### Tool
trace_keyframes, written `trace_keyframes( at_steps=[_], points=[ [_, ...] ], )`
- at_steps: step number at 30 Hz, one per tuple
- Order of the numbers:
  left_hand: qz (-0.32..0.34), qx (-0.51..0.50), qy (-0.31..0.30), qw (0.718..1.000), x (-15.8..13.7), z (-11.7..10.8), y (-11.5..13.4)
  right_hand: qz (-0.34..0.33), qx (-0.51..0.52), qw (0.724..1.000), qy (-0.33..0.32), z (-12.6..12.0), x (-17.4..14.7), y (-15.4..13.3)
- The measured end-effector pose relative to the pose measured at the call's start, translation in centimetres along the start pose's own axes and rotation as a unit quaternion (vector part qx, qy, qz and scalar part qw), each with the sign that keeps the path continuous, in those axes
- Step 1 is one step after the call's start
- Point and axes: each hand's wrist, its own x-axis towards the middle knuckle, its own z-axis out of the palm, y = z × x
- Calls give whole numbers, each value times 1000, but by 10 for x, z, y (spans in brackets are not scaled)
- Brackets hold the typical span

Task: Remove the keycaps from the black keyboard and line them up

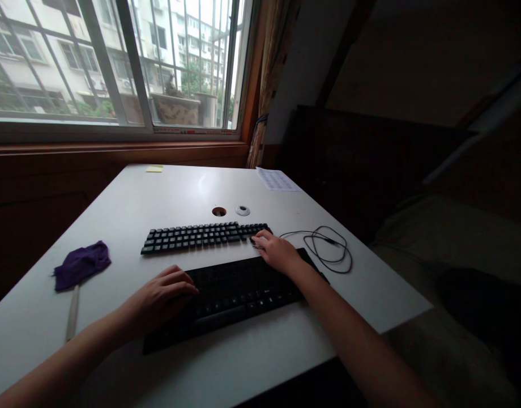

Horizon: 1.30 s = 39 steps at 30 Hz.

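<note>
Okay, left hand (169,294) has fingers together over a flat black keyboard (235,286) on the white counter (171,195); right hand (277,251) is at rows of black keycaps (196,236) behind it. Can't tell if either's pinching.

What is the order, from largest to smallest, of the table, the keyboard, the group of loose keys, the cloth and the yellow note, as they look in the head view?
1. Table
2. Keyboard
3. Loose keys, taken together
4. Cloth
5. Yellow note

The yellow note lies farthest from the camera, which makes it look smaller.
</note>
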Motion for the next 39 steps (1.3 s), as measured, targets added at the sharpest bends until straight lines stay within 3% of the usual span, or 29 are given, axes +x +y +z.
trace_keyframes(
  at_steps=[39],
  points=[
    [-12, 5, -13, 1000, -1, 0, 0, 18, 0, 1000, -16, -4, 11, -8]
  ],
)
